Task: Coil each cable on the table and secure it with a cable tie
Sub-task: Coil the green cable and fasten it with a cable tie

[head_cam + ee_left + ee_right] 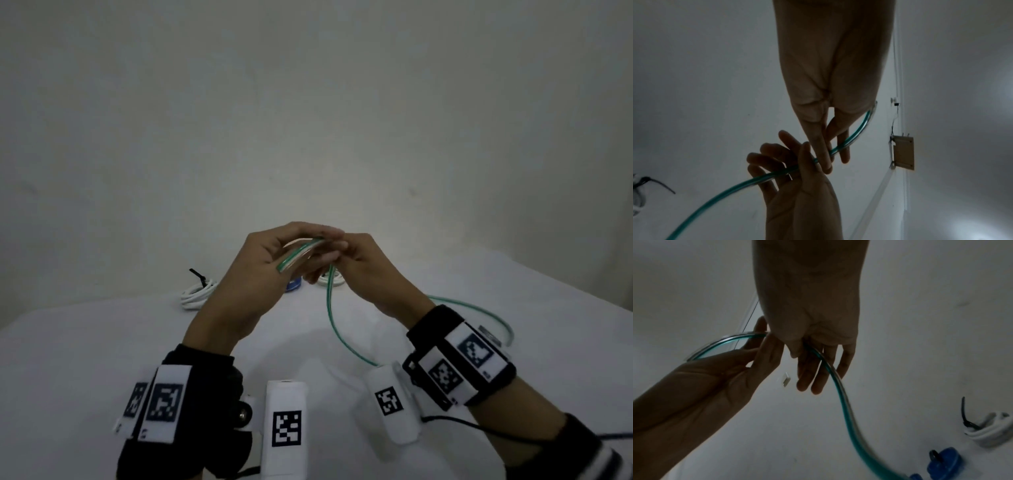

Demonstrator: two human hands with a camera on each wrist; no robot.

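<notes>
Both hands are raised above the white table (102, 342). My left hand (267, 253) pinches a short loop of the green-and-white cable (329, 308) between thumb and fingers. Fingertip to fingertip with it, my right hand (359, 263) holds the same cable, which runs between its thumb and fingers (813, 369). From the hands the cable hangs down, curves under my right wrist and comes out on the table at the right (503, 325). A small plug end (786, 381) shows beside the right fingers. The left wrist view has my left fingers (824, 146) on the cable (715, 194).
Three tied coils lie at the back of the table: a white coil (197, 291) with a black cable tie (198, 275), a blue coil (294, 283) and another white coil (334, 279). A bare wall rises behind them. Wrist cameras sit on both forearms.
</notes>
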